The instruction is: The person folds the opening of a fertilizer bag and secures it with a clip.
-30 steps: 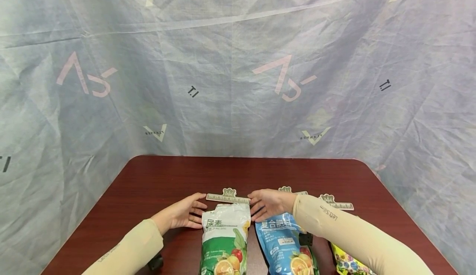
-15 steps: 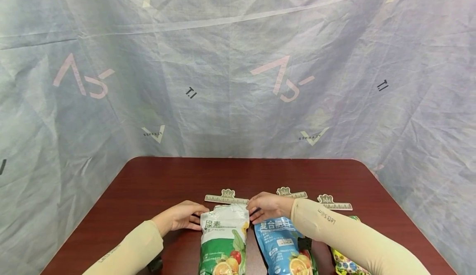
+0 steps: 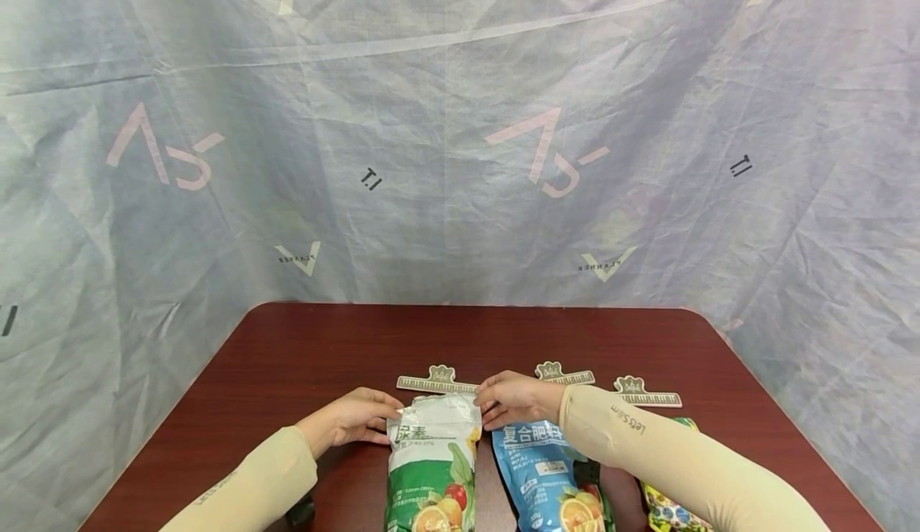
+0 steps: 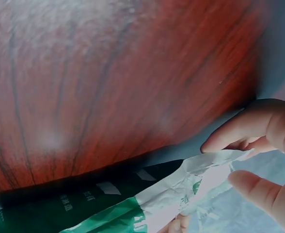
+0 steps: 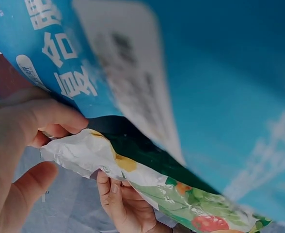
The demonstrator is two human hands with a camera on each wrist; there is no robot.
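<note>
A white and green fertilizer bag point(image 3: 431, 456) with fruit printed on it lies in the middle front of the table. My left hand point(image 3: 352, 418) is at its top left corner. In the left wrist view the white top point(image 4: 181, 187) of the bag runs between thumb and index finger. At the opposite top corner is my right hand point(image 3: 513, 399); its fingers and thumb point(image 5: 38, 182) come round the crumpled white edge in the right wrist view. A blue fertilizer bag point(image 3: 535, 468) lies to the right, below my right hand, and fills much of the right wrist view.
Three ruler-shaped clips lie behind the bags: one clip point(image 3: 438, 379) behind the white and green bag, another clip point(image 3: 568, 375) and a third clip point(image 3: 650, 397) farther right. A yellow patterned bag point(image 3: 672, 508) is partly under my right sleeve. A grey cloth point(image 3: 446, 196) hangs behind the table point(image 3: 345, 340).
My left hand has gone from beside the bag, fingers spread, to its top left corner, with the fingers drawn together. My right hand has closed in on the top right corner.
</note>
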